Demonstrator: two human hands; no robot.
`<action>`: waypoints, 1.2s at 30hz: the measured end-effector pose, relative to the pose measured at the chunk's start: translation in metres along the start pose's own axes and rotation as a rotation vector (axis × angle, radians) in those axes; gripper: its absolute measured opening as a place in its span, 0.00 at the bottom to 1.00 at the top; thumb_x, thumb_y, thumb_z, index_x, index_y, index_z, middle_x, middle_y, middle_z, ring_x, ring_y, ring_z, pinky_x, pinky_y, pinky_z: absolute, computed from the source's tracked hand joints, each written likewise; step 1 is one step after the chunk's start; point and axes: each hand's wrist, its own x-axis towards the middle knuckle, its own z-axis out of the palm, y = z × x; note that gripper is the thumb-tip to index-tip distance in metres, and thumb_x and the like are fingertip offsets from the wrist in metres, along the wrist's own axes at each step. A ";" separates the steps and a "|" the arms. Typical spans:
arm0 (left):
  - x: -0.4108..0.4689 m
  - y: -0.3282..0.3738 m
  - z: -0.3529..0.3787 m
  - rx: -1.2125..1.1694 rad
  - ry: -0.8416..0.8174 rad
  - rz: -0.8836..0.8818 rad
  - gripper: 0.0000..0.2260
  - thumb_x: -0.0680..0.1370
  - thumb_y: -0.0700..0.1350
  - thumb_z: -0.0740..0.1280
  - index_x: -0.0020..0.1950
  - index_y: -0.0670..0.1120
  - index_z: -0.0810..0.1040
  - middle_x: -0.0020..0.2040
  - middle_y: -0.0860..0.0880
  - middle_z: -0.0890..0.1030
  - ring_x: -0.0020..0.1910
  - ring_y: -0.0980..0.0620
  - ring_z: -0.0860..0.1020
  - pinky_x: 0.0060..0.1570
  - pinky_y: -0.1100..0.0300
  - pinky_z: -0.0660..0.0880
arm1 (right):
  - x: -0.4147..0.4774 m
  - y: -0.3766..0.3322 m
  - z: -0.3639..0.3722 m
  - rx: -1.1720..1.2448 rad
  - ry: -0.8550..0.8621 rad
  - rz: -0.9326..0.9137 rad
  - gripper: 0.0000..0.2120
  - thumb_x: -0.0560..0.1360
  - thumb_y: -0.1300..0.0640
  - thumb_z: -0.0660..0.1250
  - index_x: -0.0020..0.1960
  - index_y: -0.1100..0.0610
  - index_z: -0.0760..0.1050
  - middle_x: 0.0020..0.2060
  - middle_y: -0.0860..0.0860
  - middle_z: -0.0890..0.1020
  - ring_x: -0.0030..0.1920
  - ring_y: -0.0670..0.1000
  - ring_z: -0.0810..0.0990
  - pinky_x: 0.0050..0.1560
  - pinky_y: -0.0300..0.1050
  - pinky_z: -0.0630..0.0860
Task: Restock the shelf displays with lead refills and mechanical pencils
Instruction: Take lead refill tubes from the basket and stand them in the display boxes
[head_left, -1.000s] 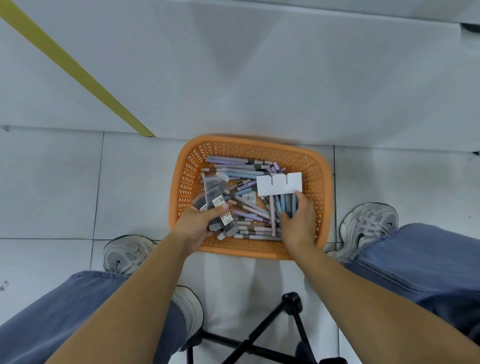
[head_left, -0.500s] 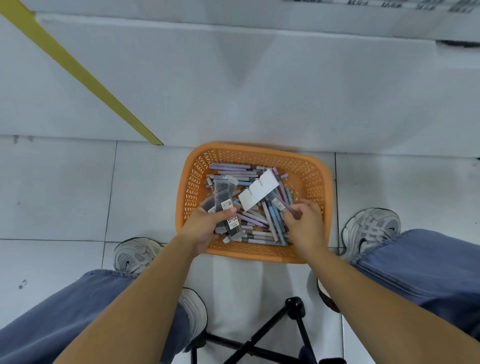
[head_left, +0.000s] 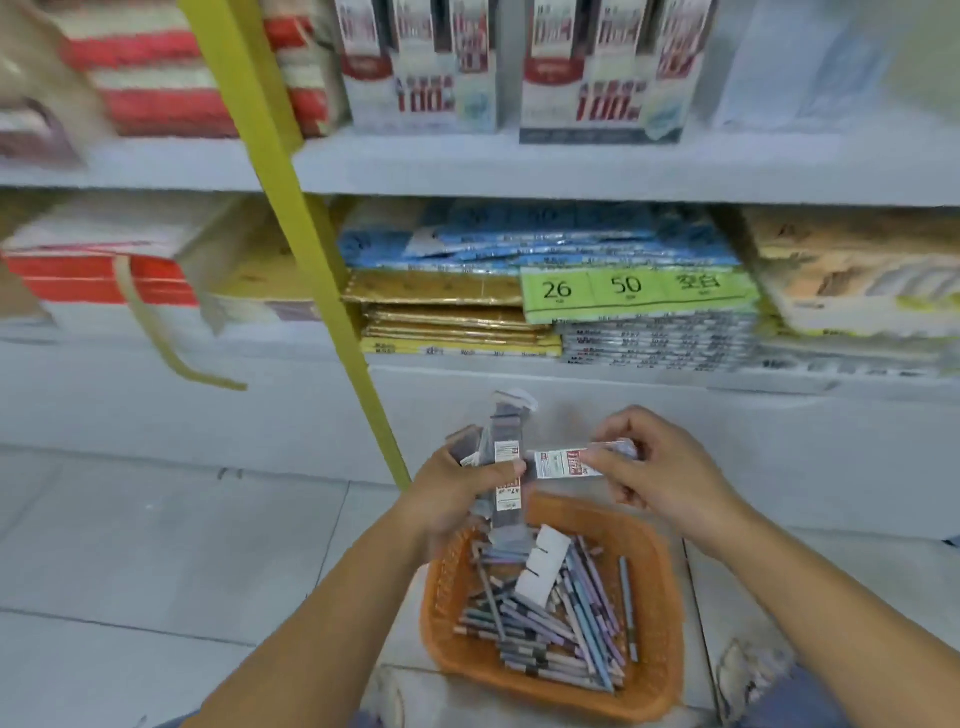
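Observation:
An orange basket (head_left: 657, 649) on the floor holds several mechanical pencils (head_left: 576, 623) and a white card divider (head_left: 540, 569). Above it, my left hand (head_left: 447, 499) grips a bunch of grey lead refill packs (head_left: 506, 467) standing upright. My right hand (head_left: 660, 467) pinches one more lead refill pack (head_left: 563, 464) with a red-and-white label, held sideways and touching the bunch.
White shelves (head_left: 571, 171) rise in front, with boxed goods on top and stacks of blue, gold and green paper packs (head_left: 639, 293) below. A yellow post (head_left: 306, 249) slants down just left of my hands. Grey floor tiles (head_left: 156, 545) spread to the left.
Both hands rose out of the basket; my right hand lifted a refill pack to the bunch in my left. My head tilted up, bringing the shelves into sight.

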 end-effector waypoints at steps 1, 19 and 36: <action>-0.008 0.018 0.001 0.006 -0.002 0.028 0.10 0.75 0.39 0.75 0.51 0.53 0.83 0.49 0.44 0.87 0.44 0.47 0.86 0.39 0.55 0.80 | 0.002 -0.020 -0.006 0.029 -0.009 -0.040 0.03 0.76 0.60 0.70 0.49 0.54 0.77 0.28 0.50 0.78 0.26 0.47 0.75 0.27 0.39 0.70; -0.045 0.190 0.027 -0.025 0.034 0.424 0.25 0.73 0.47 0.76 0.68 0.49 0.75 0.49 0.45 0.87 0.48 0.47 0.86 0.52 0.46 0.80 | 0.037 -0.214 -0.060 0.051 0.232 -0.479 0.05 0.77 0.54 0.69 0.50 0.53 0.74 0.39 0.50 0.86 0.36 0.47 0.82 0.34 0.38 0.76; -0.029 0.216 0.041 -0.202 0.055 0.511 0.30 0.62 0.51 0.79 0.62 0.48 0.79 0.50 0.47 0.88 0.48 0.48 0.87 0.37 0.56 0.82 | 0.063 -0.289 -0.129 -0.503 0.512 -0.967 0.14 0.76 0.57 0.69 0.51 0.38 0.71 0.42 0.42 0.80 0.45 0.49 0.80 0.49 0.48 0.78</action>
